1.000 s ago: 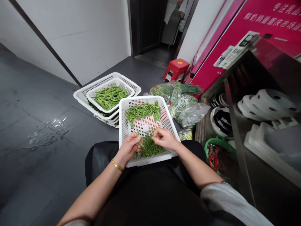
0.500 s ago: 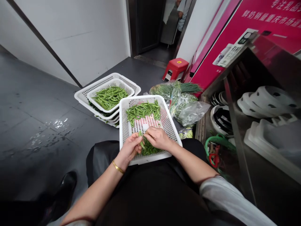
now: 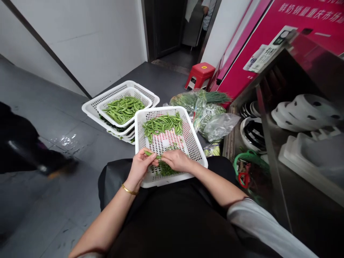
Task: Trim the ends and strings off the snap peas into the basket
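Observation:
My left hand (image 3: 142,165), with a gold bangle at the wrist, pinches a green pea pod (image 3: 148,153) between thumb and fingers. At the pod's other end, the fingertips of my right hand (image 3: 177,160) are closed on its tip. Both hands are over the near half of a white perforated basket (image 3: 197,145) resting on my lap. Whole pea pods (image 3: 163,123) lie heaped along the basket's far side. Thin green trimmings (image 3: 168,169) are piled at the near side, partly hidden under my right hand.
At the left, white baskets (image 3: 88,106) are stacked, the top one full of pods (image 3: 123,109). Bagged greens (image 3: 212,120) lie behind right, near a red stool (image 3: 201,73). A metal shelf (image 3: 271,157) stands right. Another person's dark shoe (image 3: 57,163) is on the wet floor.
The pod has turned from nearly upright to nearly level, and my left hand has shifted left and up. The other person's leg has swung forward at the left.

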Demonstrator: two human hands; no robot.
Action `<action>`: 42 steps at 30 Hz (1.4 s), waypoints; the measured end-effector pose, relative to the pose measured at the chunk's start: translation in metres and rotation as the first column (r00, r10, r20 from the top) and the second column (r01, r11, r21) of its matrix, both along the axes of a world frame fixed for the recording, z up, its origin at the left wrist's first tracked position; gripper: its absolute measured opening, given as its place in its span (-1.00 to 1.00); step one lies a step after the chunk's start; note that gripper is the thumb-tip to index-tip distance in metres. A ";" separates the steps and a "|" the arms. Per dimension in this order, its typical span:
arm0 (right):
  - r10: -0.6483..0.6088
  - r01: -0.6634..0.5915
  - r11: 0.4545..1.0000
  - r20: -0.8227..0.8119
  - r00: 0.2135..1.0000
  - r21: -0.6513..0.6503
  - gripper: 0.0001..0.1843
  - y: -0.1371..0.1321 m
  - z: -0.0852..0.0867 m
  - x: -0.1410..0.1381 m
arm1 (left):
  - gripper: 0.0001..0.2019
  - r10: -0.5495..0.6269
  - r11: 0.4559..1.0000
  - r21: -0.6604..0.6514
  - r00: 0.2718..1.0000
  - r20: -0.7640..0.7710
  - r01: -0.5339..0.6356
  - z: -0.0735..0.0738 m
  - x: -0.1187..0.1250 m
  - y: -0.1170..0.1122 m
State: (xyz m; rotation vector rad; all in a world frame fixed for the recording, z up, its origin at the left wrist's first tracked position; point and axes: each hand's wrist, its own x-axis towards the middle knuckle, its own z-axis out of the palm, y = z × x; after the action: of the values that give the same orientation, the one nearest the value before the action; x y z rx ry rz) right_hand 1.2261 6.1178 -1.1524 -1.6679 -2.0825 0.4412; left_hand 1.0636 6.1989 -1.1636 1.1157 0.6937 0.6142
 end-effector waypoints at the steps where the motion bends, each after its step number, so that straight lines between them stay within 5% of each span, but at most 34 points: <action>1: -0.006 0.007 0.999 -0.051 0.999 0.034 -0.69 0.001 -0.002 -0.001 | -0.77 -0.042 0.999 0.014 0.999 -0.019 0.043 -0.001 -0.002 -0.001; 5: 0.000 0.017 0.995 -0.176 0.984 0.094 -0.68 0.000 -0.004 0.002 | -0.77 -0.251 0.968 0.019 0.968 -0.027 0.252 -0.008 -0.003 -0.008; 8: 0.014 -0.004 0.997 -0.129 0.992 0.077 -0.70 0.001 -0.006 0.005 | -0.81 -0.284 0.953 0.095 0.957 -0.055 0.288 -0.009 0.000 -0.009; 11: -0.007 0.014 0.999 -0.142 0.990 0.048 -0.69 0.003 -0.009 0.018 | -0.85 -0.125 0.984 0.126 0.991 -0.037 0.129 -0.007 -0.002 0.005; 14: -0.103 0.097 0.994 -0.155 0.982 -0.048 -0.66 0.002 -0.015 0.040 | -0.84 0.193 0.981 -0.011 0.978 0.077 -0.193 -0.005 -0.010 0.029; 16: -0.113 0.096 0.983 -0.105 0.988 -0.157 -0.70 0.002 -0.021 0.052 | -0.85 0.314 0.946 -0.124 0.938 0.146 -0.298 -0.007 -0.015 0.043; 18: 0.006 -0.027 0.946 -0.067 0.998 -0.322 -0.84 0.007 -0.025 0.060 | -0.87 0.316 0.933 -0.247 0.925 0.212 -0.262 -0.011 -0.017 0.049; 21: 0.163 -0.184 0.832 -0.086 0.983 -0.523 -0.65 0.033 -0.031 0.067 | -0.87 0.204 0.904 -0.422 0.934 0.293 -0.065 -0.018 -0.012 0.044; 24: -0.109 0.174 0.892 0.175 0.979 -0.418 -0.74 0.081 -0.037 0.080 | -0.84 0.065 0.850 -0.520 0.961 0.270 0.088 -0.024 -0.004 0.032; 26: -0.338 0.444 0.856 0.360 0.869 -0.267 -0.70 0.117 -0.045 0.092 | -0.77 -0.007 0.841 -0.529 0.981 0.195 0.111 -0.028 -0.001 0.028; 31: -0.388 0.524 0.808 0.427 0.817 -0.270 -0.72 0.165 -0.066 0.112 | -0.74 -0.053 0.863 -0.499 0.996 0.070 0.081 -0.036 0.001 0.032; 37: -0.404 0.496 0.819 0.322 0.856 -0.290 -0.80 0.119 -0.059 0.091 | -0.70 -0.110 0.902 -0.427 0.991 -0.073 0.069 -0.038 0.004 0.032; 39: -0.397 0.439 0.843 0.192 0.897 -0.311 -0.79 0.087 -0.051 0.070 | -0.62 -0.117 0.920 -0.388 0.984 -0.135 0.056 -0.039 0.008 0.029; 42: -0.308 0.242 0.932 -0.237 0.921 -0.269 -0.84 0.041 -0.041 0.031 | -0.60 -0.092 0.931 -0.365 0.984 -0.151 0.031 -0.040 0.012 0.025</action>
State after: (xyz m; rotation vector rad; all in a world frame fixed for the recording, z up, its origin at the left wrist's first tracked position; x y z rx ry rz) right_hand 1.2573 6.1585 -1.1932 -1.8773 -1.6124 0.8016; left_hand 1.0754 6.2236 -1.2035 0.8453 0.8733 0.3225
